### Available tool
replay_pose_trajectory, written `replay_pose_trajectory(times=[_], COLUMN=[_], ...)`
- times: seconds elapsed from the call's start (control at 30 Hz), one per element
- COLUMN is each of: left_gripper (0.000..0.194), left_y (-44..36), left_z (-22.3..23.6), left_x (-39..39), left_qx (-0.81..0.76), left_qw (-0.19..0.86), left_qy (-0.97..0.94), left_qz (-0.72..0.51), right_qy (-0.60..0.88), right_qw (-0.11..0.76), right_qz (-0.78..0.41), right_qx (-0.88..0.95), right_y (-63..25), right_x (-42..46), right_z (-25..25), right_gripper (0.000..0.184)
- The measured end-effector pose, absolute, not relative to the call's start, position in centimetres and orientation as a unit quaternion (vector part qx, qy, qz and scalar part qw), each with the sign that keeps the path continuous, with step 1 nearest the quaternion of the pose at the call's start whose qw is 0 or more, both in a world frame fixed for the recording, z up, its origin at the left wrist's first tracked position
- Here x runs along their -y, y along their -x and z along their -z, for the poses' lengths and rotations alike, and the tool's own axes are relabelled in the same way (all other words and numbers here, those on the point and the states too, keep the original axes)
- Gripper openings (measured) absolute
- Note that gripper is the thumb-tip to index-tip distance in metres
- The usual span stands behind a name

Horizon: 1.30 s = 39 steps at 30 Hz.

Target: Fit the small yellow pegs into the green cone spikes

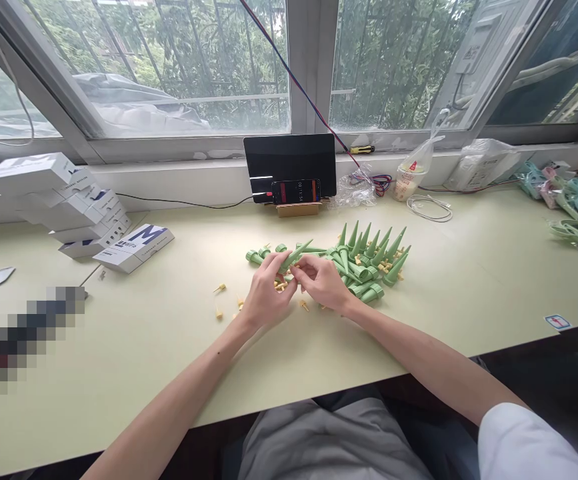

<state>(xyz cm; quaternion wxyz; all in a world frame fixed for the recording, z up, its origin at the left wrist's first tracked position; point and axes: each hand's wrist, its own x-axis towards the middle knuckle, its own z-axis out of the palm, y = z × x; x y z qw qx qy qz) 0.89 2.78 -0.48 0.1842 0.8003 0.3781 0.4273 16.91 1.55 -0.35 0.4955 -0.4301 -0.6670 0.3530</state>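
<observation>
My left hand [265, 293] is closed around a green plastic plant-watering spike [297, 253], its pointed tip slanting up to the right. Close against it, my right hand [325, 283] pinches at the spike's side, where a bit of a small yellow plastic valve shows between the fingertips; most of it is hidden. Just beyond and right of my hands lies a pile of green watering spikes [361, 270], several standing point up and others on their sides. Loose yellow valves [219, 313] are scattered left of my hands, and more [385, 265] lie among the spikes.
A tablet [291, 160] and a phone [296, 192] lean on a cardboard stand at the back. White boxes [79, 200] are stacked at the left. A bagged cup [411, 177], a white cable [429, 208] and plastic-wrapped items [576, 193] line the right rear of the table [469, 287].
</observation>
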Motion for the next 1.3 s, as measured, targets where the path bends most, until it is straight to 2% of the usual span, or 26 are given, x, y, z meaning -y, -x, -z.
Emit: replay_pose_trajectory(times=[0.3, 0.67, 1.3], left_gripper=[0.053, 0.045, 0.035], left_y=[-0.94, -1.08, -1.29], left_z=[0.63, 0.59, 0.47], left_x=[-2.71, -2.56, -2.31], left_qx=[-0.379, -0.381, -0.384], left_qw=[0.175, 0.170, 0.156], left_qy=[-0.805, -0.801, -0.788], left_qz=[-0.421, -0.429, -0.456], right_qy=[0.425, 0.416, 0.369], right_qw=[0.491, 0.485, 0.497], right_qz=[-0.353, -0.366, -0.543], right_qx=[0.674, 0.677, 0.567], right_y=[-16.77, -16.72, -16.58], right_x=[-1.47, -1.48, -2.09], right_z=[0.39, 0.48, 0.97], right_gripper=[0.021, 0.024, 0.040])
